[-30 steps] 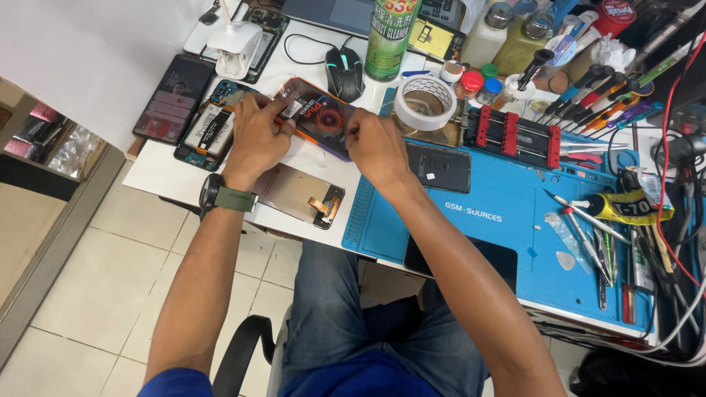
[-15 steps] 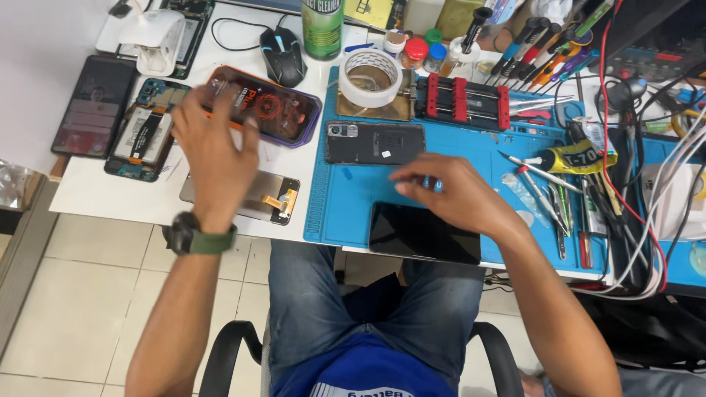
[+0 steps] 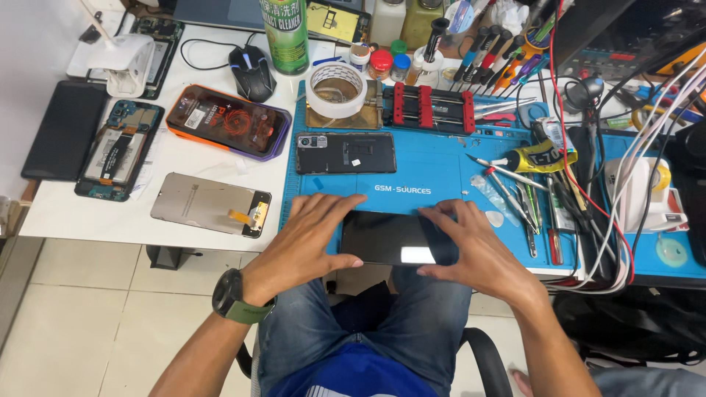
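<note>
Black phone screen (image 3: 393,239) lies flat at the near edge of the blue mat (image 3: 441,173) on the white surface (image 3: 95,220), caught between both hands. Left hand (image 3: 309,239) rests on its left end, fingers spread flat over the top corner; the grip there is open, pressing rather than clamped. Right hand (image 3: 478,246) covers the right end, thumb under the near edge and fingers laid over the top, a loose hold on the screen.

Far left of the left hand lie a dark slab phone (image 3: 62,129) and an opened phone with battery showing (image 3: 118,151). Just left of that hand sits a grey display panel with an orange flex cable (image 3: 209,204). Beyond the left hand lie a phone in an orange and purple case (image 3: 228,121), a black mouse (image 3: 252,71) and a green spray can with a white label (image 3: 285,33). Straight ahead of both hands rests a black phone back (image 3: 346,153), then a roll of white tape (image 3: 336,90) and a red and black clamp (image 3: 430,109) with two red jaws. Beyond the right hand stand three small pots, one red-lidded (image 3: 380,65). Right of the right hand lie a yellow glue tube (image 3: 533,158) and several tweezers (image 3: 526,202), with red and white wires (image 3: 603,206) further off.
</note>
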